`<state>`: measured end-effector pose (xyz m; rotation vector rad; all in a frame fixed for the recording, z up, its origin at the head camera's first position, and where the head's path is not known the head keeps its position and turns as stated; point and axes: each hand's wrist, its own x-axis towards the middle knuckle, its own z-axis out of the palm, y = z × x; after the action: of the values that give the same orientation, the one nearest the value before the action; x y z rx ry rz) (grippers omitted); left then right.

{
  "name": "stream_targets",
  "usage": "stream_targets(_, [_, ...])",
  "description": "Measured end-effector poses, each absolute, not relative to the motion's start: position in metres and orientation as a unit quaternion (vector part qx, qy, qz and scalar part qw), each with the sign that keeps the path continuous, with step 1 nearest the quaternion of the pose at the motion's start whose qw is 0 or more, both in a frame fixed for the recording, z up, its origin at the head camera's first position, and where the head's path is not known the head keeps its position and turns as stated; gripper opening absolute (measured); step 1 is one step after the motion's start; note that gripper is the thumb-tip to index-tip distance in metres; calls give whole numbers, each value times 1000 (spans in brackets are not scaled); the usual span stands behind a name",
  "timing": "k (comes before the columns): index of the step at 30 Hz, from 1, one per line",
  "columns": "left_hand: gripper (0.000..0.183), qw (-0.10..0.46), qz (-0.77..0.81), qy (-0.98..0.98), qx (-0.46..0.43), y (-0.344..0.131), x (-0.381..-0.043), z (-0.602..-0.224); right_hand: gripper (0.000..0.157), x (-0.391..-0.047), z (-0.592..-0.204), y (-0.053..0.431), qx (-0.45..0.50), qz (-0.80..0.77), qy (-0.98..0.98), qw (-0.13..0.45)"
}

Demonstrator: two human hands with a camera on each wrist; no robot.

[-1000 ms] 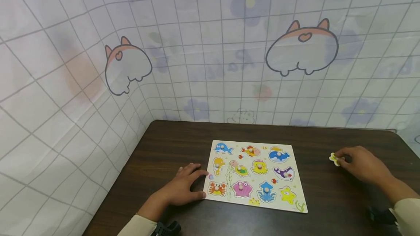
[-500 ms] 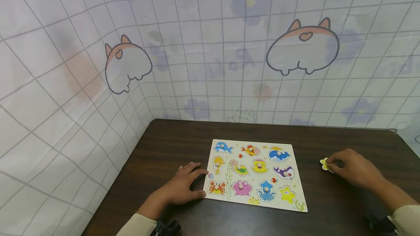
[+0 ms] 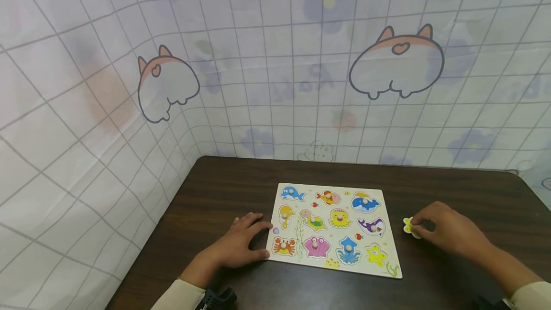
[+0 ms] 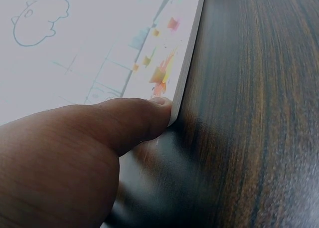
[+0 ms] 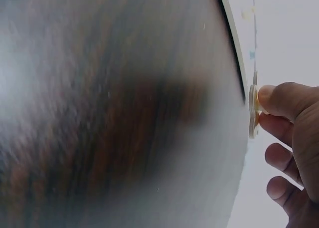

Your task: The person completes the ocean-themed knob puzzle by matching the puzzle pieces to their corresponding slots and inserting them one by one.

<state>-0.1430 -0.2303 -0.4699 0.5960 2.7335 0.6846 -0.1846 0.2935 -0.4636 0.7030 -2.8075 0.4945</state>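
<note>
A pale puzzle board (image 3: pixel 336 271) with sea-animal pieces lies on the dark table. My left hand (image 3: pixel 238 245) rests at its left side, fingers spread and touching the edge. In the left wrist view the thumb (image 4: pixel 134 115) lies on the board's corner. Just right of the board my right hand (image 3: pixel 452 231) pinches a yellow star puzzle piece (image 3: pixel 408 225) between thumb and index finger, partly hiding it. Seen edge-on in the right wrist view, the star piece (image 5: pixel 252 113) is held by its knob. At the board's lower right is a yellow star shape (image 3: pixel 376 255) with no knob.
Knobbed pieces sit in the board, among them a crab (image 3: pixel 284 247), a pink shell (image 3: pixel 317 248), a blue squid (image 3: pixel 348 251) and a purple whale (image 3: pixel 371 226). A grid-patterned cloth (image 3: pixel 275 123) hangs behind and left of the table (image 3: pixel 232 181).
My right hand has moved left with the star piece, from the table's right side to close beside the board. My left hand has stayed at the board's edge.
</note>
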Motion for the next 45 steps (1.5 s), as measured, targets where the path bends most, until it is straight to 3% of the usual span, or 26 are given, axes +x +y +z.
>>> stream_targets(15, [65,125,227,944,202,-232,-145,-474,24,-166,-457,271,268,173,-941,118])
stream_targets(34, [65,128,236,941,205,-232,-144,-472,24,-153,-457,246,302,174,-934,78])
stream_targets(45, [64,126,235,941,208,-231,-143,-472,24,-150,-463,236,341,187,-917,86])
